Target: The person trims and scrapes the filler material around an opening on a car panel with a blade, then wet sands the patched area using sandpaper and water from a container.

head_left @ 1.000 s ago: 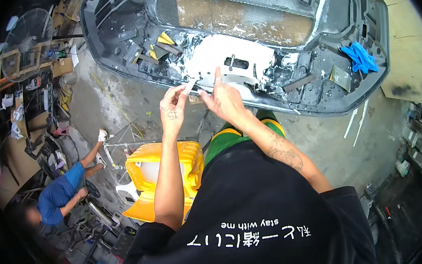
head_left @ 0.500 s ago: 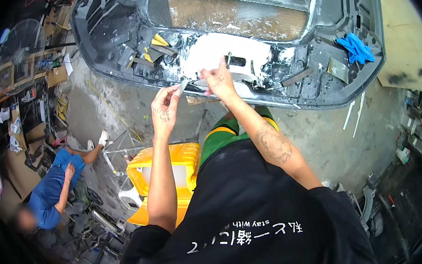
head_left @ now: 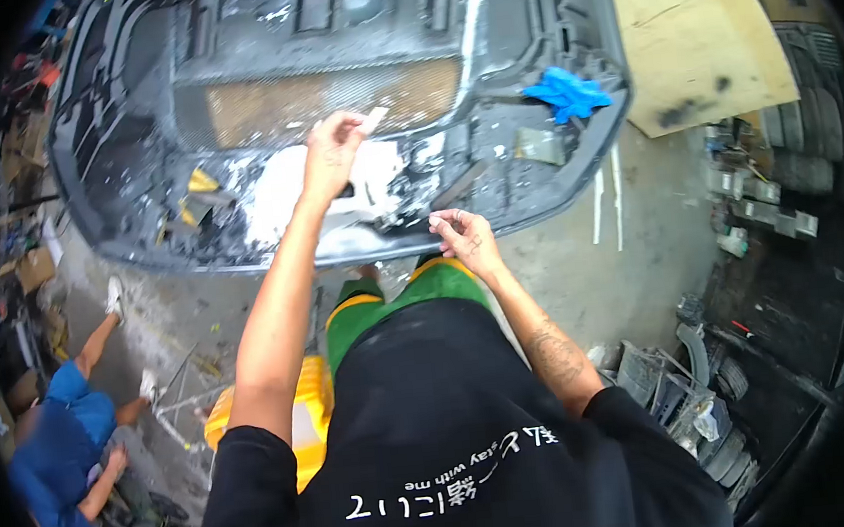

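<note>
My left hand (head_left: pixel 332 156) is raised over a large black car hood panel (head_left: pixel 137 213) and pinches a small pale flat piece (head_left: pixel 374 120). The kind of piece is not clear. Below it lies a white-coated patch (head_left: pixel 275 191) on the panel, with a dark slot partly hidden by my wrist. My right hand (head_left: pixel 467 239) is at the panel's near edge, fingertips pressed together; whatever they hold, if anything, is too small to tell. A dark flat strip (head_left: pixel 460 185) lies just beyond that hand. Brown mesh (head_left: pixel 328 101) fills the panel's middle opening.
A blue glove or cloth (head_left: pixel 568 93) and a grey sheet (head_left: pixel 539 147) lie on the panel's right; yellow-and-grey scraps (head_left: pixel 202 187) lie left. A yellow container (head_left: pixel 317 383) stands by my left leg. Another person in blue (head_left: pixel 63 465) is at the left. Plywood (head_left: pixel 705 58) is at right.
My view has shifted right. My left hand has moved up over the mesh with the pale piece. The right hand has drawn back from the white patch to the near edge.
</note>
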